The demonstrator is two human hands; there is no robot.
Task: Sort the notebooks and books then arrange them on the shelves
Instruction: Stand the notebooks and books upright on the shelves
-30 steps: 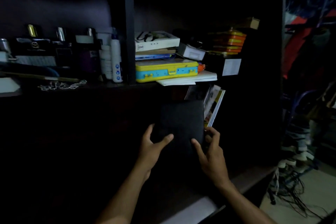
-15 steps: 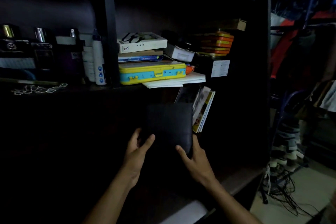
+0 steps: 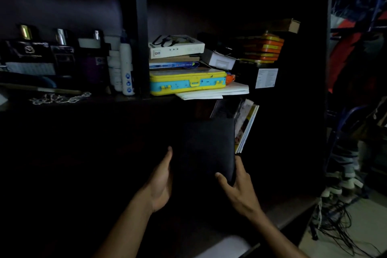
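Black notebook [image 3: 206, 148] gripped upright between left hand [image 3: 160, 182] and right hand [image 3: 237, 186], inside lower shelf beside leaning books [image 3: 245, 125]. Placing step; next, likely sliding against them, then letting go.

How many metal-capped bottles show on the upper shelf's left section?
3: a gold-capped bottle farthest left, a silver-capped bottle beside it, and a smaller silver-capped bottle nearest the white spray bottle. The shelf is dark, so others may be hidden.
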